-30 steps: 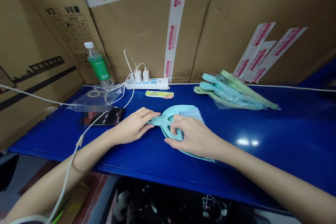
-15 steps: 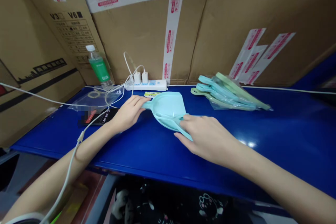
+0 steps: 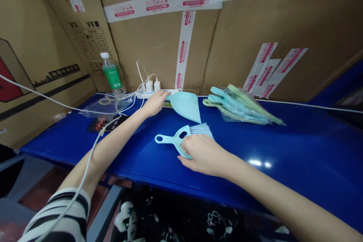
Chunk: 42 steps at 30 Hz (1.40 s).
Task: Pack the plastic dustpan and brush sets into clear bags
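A light-blue dustpan [image 3: 185, 105] is held by its handle in my left hand [image 3: 155, 103], close to the power strip. Its wide edge faces right. Nearer to me, my right hand [image 3: 202, 154] grips a light-blue hand brush [image 3: 178, 140] by its head. The brush's looped handle points left, and its pale bristles show beyond my fingers. Dustpan and brush are apart, with blue tabletop between them. My right thumb lies along the near side of the brush; the other fingertips are partly hidden.
Bagged blue and green brush sets [image 3: 241, 106] lie at the back right. A power strip [image 3: 143, 94] with white chargers, a bottle [image 3: 112, 77], a clear plastic bag [image 3: 96, 107] and a phone [image 3: 120, 123] are at the left. A white cable [image 3: 92, 151] crosses my left arm. Cardboard [image 3: 153, 41] walls the back.
The brush has come out of the dustpan and moved toward me in my right hand. My left hand has shifted the dustpan slightly back, toward the power strip. The camera view has shifted a little.
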Each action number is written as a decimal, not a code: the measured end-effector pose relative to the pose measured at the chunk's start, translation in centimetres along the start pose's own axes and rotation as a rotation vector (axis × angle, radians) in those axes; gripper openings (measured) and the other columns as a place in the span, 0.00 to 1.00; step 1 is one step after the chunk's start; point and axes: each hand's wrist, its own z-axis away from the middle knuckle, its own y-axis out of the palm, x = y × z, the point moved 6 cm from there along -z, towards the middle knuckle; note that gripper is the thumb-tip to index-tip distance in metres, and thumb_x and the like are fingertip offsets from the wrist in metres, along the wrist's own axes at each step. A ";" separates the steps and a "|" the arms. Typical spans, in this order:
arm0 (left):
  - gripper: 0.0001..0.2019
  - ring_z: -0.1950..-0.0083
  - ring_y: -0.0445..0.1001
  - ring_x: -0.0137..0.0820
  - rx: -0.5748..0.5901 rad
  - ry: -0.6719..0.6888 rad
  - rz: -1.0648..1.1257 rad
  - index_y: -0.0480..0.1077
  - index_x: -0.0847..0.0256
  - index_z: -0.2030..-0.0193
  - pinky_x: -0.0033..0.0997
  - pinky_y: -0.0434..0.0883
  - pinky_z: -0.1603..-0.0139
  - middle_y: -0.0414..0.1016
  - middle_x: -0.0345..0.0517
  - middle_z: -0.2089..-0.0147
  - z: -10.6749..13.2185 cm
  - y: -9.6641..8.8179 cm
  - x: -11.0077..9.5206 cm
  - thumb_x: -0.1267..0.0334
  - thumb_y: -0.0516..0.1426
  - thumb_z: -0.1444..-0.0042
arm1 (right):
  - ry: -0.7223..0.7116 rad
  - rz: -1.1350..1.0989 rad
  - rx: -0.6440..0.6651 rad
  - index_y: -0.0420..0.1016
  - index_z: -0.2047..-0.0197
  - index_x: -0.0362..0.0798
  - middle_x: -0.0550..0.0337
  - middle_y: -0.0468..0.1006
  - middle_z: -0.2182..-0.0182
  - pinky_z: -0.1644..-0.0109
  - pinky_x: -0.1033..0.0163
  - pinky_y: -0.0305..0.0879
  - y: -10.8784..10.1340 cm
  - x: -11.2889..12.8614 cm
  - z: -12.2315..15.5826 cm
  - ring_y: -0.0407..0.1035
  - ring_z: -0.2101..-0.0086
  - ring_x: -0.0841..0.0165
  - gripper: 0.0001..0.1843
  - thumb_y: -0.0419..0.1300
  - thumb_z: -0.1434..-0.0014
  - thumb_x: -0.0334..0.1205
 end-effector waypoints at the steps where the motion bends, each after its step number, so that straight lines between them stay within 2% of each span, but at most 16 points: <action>1: 0.19 0.43 0.66 0.41 0.006 -0.003 -0.003 0.63 0.66 0.45 0.46 0.67 0.44 0.70 0.57 0.47 -0.6 0.4 0.0 0.78 0.46 0.42 | -0.016 -0.010 -0.010 0.76 0.69 0.44 0.50 0.79 0.69 0.69 0.61 0.56 0.2 0.2 -0.2 0.73 0.67 0.60 0.16 0.55 0.39 0.46; 11: 0.22 0.44 0.67 0.40 0.111 -0.009 -0.050 0.66 0.65 0.46 0.41 0.67 0.45 0.72 0.56 0.49 -5.8 2.7 -1.0 0.82 0.47 0.47 | -0.055 -0.054 -0.101 0.76 0.68 0.44 0.52 0.79 0.68 0.70 0.61 0.54 0.7 0.3 -1.0 0.73 0.69 0.62 0.20 0.52 0.36 0.49; 18: 0.22 0.43 0.66 0.41 0.106 -0.028 -0.065 0.65 0.68 0.45 0.40 0.65 0.44 0.71 0.58 0.48 -6.5 3.6 -1.7 0.82 0.47 0.46 | -0.018 -0.164 -0.145 0.73 0.71 0.46 0.55 0.78 0.72 0.71 0.61 0.50 1.0 -0.2 -1.4 0.72 0.70 0.63 0.19 0.53 0.38 0.51; 25: 0.22 0.43 0.63 0.41 0.068 -0.030 -0.075 0.66 0.67 0.46 0.43 0.65 0.44 0.69 0.57 0.47 -4.3 1.4 -2.2 0.81 0.45 0.46 | 0.017 -0.286 -0.207 0.71 0.66 0.47 0.57 0.78 0.71 0.70 0.63 0.50 1.4 -0.6 -1.7 0.71 0.72 0.65 0.12 0.53 0.37 0.45; 29: 0.22 0.46 0.65 0.41 0.083 -0.011 -0.082 0.69 0.66 0.50 0.43 0.66 0.46 0.70 0.55 0.51 -1.9 0.0 -2.9 0.82 0.45 0.48 | 0.027 -0.310 -0.218 0.71 0.63 0.47 0.58 0.75 0.74 0.71 0.64 0.48 1.2 -0.6 -1.6 0.68 0.73 0.66 0.09 0.54 0.37 0.42; 32: 0.20 0.50 0.67 0.40 0.098 0.018 -0.088 0.71 0.65 0.54 0.40 0.67 0.49 0.72 0.52 0.54 0.5 -0.9 -3.5 0.82 0.46 0.48 | -0.010 -0.385 -0.219 0.72 0.64 0.46 0.64 0.69 0.80 0.71 0.65 0.49 0.9 -0.5 -1.7 0.63 0.77 0.70 0.07 0.55 0.39 0.39; 37: 0.19 0.54 0.68 0.37 0.117 0.146 -0.176 0.71 0.64 0.54 0.36 0.68 0.54 0.73 0.50 0.56 4.3 -2.2 -4.6 0.80 0.46 0.45 | -0.036 -0.513 -0.225 0.73 0.68 0.46 0.71 0.60 0.84 0.71 0.67 0.50 0.6 -0.7 -1.9 0.57 0.80 0.73 0.06 0.56 0.42 0.31; 42: 0.15 0.55 0.69 0.37 0.144 0.266 -0.268 0.72 0.63 0.55 0.37 0.67 0.56 0.73 0.51 0.56 6.0 -2.8 -4.6 0.76 0.48 0.43 | -0.062 -0.620 -0.208 0.75 0.68 0.45 0.71 0.60 0.84 0.72 0.68 0.51 0.7 -1.3 -2.2 0.58 0.80 0.75 0.06 0.57 0.45 0.30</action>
